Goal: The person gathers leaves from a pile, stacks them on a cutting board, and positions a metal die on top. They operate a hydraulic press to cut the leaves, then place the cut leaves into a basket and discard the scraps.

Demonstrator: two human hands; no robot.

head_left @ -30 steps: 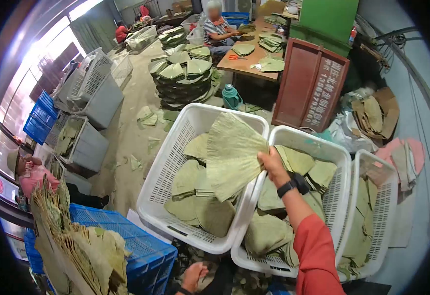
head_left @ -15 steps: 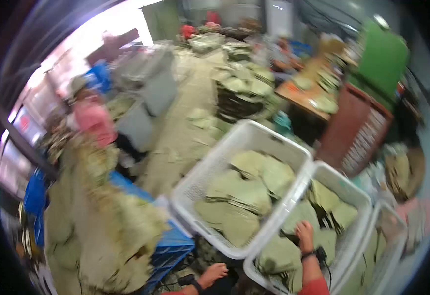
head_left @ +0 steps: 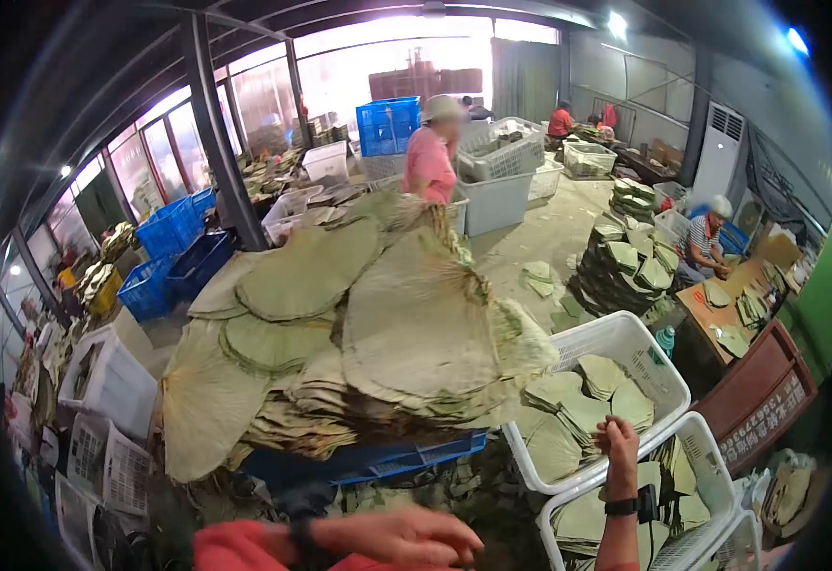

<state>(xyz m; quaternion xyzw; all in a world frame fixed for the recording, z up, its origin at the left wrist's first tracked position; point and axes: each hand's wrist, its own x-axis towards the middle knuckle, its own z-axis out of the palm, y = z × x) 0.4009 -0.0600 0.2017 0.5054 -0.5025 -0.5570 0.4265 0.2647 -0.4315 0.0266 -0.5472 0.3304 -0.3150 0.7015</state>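
My left hand (head_left: 401, 536) is low in the head view, its fingers bent and partly overlapping; whether it holds anything is unclear. My right hand (head_left: 616, 437) is raised over a white basket (head_left: 668, 366) of cut green leaf pieces (head_left: 554, 447), its fingers curled, with nothing clearly visible in them. A second white basket (head_left: 711, 452) with more leaf pieces lies under my right forearm. Left of the baskets, a tall stack of large dried leaves (head_left: 420, 319) rests on a blue crate (head_left: 368, 462).
A person in pink (head_left: 430, 164) stands behind the leaf stack. Another person (head_left: 703, 243) sits at a wooden table (head_left: 711, 309) on the right. A red board (head_left: 758, 395) leans beside the baskets. Blue crates (head_left: 164, 233) and a metal post (head_left: 221, 133) stand left.
The view has swung left and up, bringing the leaf stack to the middle. My left hand now shows larger at the bottom; my right hand appears over the farther basket instead of the nearer one.
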